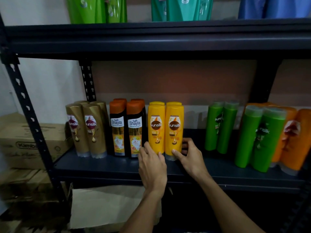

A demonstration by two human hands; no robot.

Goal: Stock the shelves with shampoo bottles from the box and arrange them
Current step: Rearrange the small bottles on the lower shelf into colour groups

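Stiff, likely slippery yellow plastic shampoo bottles are clasped low, near the dark metal shelf's front edge, by left hand and right hand.

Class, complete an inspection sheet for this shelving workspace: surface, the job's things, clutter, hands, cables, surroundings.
Surface: dark metal shelf, bottles standing in colour groups.
Job's things: gold bottles, black Shayla bottles, left yellow bottle, right yellow bottle, green bottles, orange bottles.
Clutter: pale cardboard sheet below the shelf.
Hands: left hand grips the left yellow bottle's base; right hand grips the right yellow bottle's base.
Cables: nothing seen.
Surroundings: cardboard boxes left of the rack; refill pouches on the shelf above.
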